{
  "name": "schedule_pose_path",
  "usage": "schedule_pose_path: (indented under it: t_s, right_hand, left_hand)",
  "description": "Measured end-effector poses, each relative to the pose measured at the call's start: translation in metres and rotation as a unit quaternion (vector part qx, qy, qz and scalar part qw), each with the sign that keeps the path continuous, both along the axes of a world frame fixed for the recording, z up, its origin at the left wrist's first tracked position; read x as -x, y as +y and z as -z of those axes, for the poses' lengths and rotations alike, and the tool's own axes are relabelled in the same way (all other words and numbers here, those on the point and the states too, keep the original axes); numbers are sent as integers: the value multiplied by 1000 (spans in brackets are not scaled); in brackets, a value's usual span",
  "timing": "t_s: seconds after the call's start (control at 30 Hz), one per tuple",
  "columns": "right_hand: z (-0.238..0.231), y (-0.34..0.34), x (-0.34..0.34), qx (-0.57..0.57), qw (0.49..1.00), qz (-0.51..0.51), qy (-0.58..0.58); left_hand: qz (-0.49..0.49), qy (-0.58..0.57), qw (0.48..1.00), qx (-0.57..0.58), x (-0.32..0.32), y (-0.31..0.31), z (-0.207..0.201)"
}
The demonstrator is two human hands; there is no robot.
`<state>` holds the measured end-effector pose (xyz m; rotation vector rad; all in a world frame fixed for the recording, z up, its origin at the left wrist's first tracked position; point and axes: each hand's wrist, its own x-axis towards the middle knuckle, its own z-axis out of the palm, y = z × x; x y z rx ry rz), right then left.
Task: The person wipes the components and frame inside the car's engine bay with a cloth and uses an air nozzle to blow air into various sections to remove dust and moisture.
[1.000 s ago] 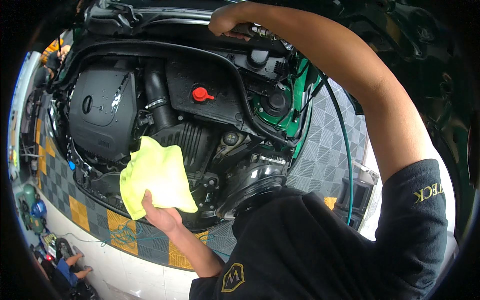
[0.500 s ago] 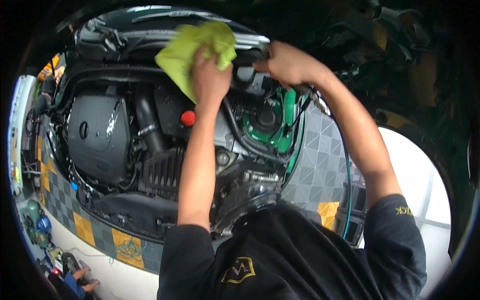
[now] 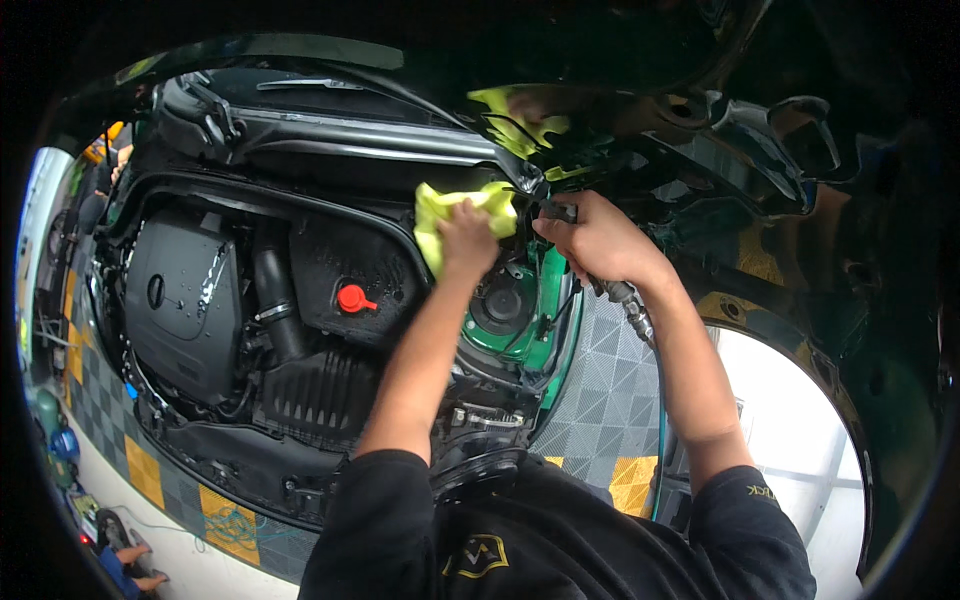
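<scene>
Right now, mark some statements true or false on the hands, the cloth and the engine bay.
1. The left hand presses a yellow cloth near the rear corner of the engine bay. True.
2. The right hand is empty. False: it grips a hose nozzle.
3. The red cap sits left of the left forearm. True.
4. The cloth lies on the black engine cover. False: it is up by the hood hinge, well right of the cover.
5. The hood is shut. False: the bay is open.
</scene>
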<state>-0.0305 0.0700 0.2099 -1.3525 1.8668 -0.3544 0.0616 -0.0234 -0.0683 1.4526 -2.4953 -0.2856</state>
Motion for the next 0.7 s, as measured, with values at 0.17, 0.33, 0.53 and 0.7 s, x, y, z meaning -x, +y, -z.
schedule_pose_path:
  t_s: [0.17,0.33,0.53,0.7]
  right_hand:
    - [16,24,5,31,998,-32,48]
    - [20,52,21,-46,998,29,-21]
    - [34,80,17,11,998,41,-40]
    - [33,92,4,-8,984,63,-164]
  left_hand:
    - [-165,4,986,10,6,12,21]
    - [-12,0,998,-58,18,43,15]
    - [-252,280,925,-38,-27,-51,-53]
    - [198,-23,969,147,8,-28,24]
